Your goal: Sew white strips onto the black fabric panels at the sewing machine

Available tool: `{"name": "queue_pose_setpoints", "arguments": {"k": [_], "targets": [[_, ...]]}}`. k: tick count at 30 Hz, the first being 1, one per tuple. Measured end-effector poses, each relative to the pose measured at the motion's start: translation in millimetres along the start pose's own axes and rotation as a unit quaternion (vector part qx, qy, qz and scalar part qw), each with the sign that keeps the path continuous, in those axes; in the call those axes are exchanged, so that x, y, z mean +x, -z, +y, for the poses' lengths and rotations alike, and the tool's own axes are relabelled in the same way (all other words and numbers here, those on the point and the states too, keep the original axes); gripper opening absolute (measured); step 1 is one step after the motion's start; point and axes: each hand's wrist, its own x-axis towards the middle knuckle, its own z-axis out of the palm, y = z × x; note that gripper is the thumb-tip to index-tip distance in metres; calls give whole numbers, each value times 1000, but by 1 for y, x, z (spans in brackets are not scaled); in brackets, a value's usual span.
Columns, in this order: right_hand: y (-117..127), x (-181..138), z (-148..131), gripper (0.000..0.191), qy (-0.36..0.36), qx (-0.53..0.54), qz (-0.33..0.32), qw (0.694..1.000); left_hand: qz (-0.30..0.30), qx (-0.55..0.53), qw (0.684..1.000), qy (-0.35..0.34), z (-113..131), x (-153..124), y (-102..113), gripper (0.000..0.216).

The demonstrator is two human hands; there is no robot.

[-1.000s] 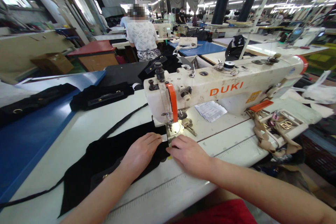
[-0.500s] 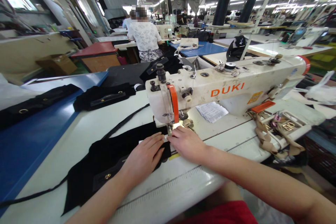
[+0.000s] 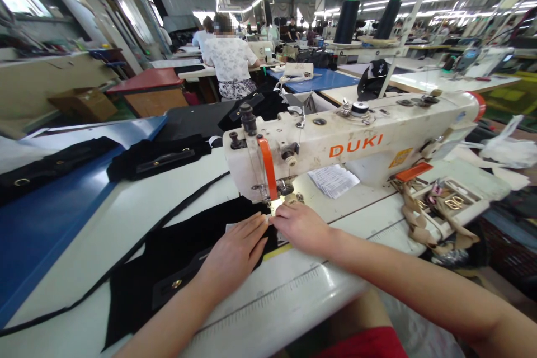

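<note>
Black cloth (image 3: 193,230) lay on the worktop (image 3: 289,285) at the sewing machine's (image 3: 356,148) left end, left hand (image 3: 235,249) over it, thumb spread; right hand's (image 3: 304,229) grip could not be told. Positioning seemed in hand; next called for steady guiding.

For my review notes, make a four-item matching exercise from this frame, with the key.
Column one:
1. left hand
2. printed slips
3. thread cones
4. tray

Column two:
A. upright, green-topped
B. holding gold-coloured pieces
C. on the black fabric
D. beneath the arm of the sewing machine

Pairs: 1-C, 2-D, 3-A, 4-B
</note>
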Motion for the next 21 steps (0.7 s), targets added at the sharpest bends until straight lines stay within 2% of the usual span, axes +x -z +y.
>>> {"name": "queue_pose_setpoints", "arguments": {"k": [10,21], "targets": [[-2,3,7,17,-17,0,8,1000,4,-15,1000,-4,-9,13,-7,40],[-4,4,8,16,-35,28,1,999,12,-34,999,6,-11,14,-7,39]]}}
